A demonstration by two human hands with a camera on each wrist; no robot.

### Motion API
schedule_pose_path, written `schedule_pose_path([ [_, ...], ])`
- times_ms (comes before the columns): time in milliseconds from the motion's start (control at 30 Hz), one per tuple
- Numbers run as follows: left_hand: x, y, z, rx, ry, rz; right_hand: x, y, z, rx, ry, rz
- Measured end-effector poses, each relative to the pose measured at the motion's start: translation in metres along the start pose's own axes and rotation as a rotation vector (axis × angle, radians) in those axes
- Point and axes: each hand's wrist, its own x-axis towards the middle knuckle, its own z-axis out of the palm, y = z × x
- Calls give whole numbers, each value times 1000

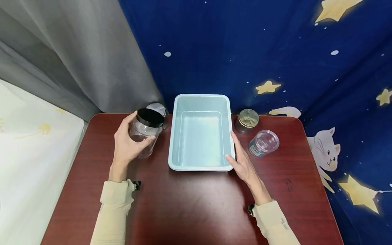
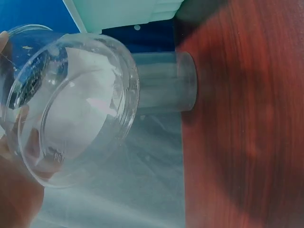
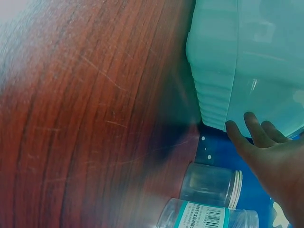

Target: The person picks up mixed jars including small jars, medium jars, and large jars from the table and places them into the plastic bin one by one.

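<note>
My left hand grips a clear plastic jar with a black lid, thumb on the near side and fingers on the far side. In the left wrist view the underside of this jar shows, raised off the table. At the table's middle stands a light blue plastic basin, with nothing inside. My right hand holds its right rim, the thumb over the rim and the fingers against the outer wall.
Behind the held jar stands another clear jar with a silver lid. Right of the basin are a jar with a gold-coloured lid and a clear labelled jar. The dark red table ends at the curtains.
</note>
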Motion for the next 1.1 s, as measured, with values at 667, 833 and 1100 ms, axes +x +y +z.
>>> schedule_pose_path([
  [667, 23, 7, -3, 69, -47, 46, 1, 1, -1, 9, 0, 1],
  [833, 37, 15, -2, 119, -55, 74, 2, 2, -1, 12, 1, 2],
  [1100, 55, 25, 3, 121, -77, 122, 1, 2, -2, -5, -4, 0],
])
